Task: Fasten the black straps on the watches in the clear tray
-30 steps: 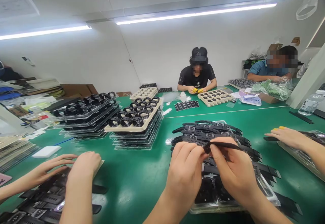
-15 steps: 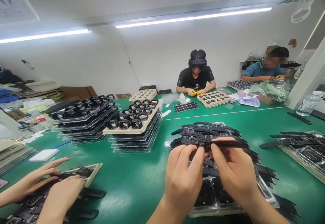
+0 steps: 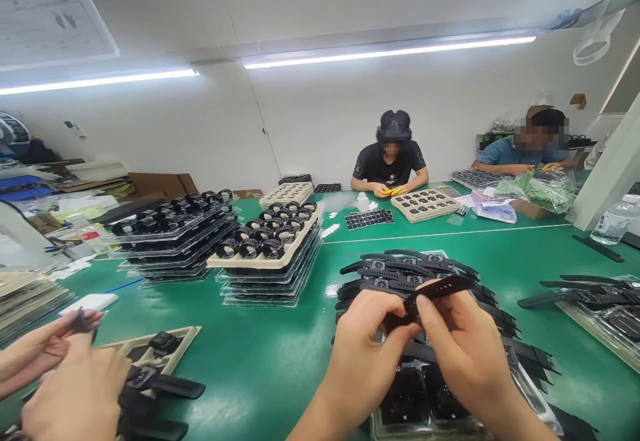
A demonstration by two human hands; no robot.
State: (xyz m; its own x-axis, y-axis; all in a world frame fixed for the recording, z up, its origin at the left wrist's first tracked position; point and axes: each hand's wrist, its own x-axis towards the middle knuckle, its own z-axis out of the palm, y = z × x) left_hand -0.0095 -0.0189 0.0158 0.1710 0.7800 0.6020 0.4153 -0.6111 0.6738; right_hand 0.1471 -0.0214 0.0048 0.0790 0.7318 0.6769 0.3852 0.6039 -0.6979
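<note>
My left hand (image 3: pixel 367 354) is closed, its thumb and fingers pinching one end of a black watch strap (image 3: pixel 447 287). My right hand (image 3: pixel 465 344) grips the same strap, thumb pressed on it, and the strap's free perforated end points up to the right. Whether a watch case hangs on the strap is hidden by my fingers. Below and behind both hands, several black watches (image 3: pixel 381 265) with open straps lie in rows on a tray. The clear plastic tray (image 3: pixel 537 397) shows at the near side, with dark square pieces in its compartments.
At left, a co-worker's hands (image 3: pixel 75 381) hold a small dark piece above a beige tray (image 3: pixel 186 347) of watches. Stacked trays (image 3: pixel 270 287) of looped watches stand beyond. At right lies another watch tray (image 3: pixel 595 334). Two people sit across the green table (image 3: pixel 270 354).
The strap has gone from nearly level to slanting up to the right, and my left thumb has come under it. The co-worker's hands have moved left, lifting off the tray.
</note>
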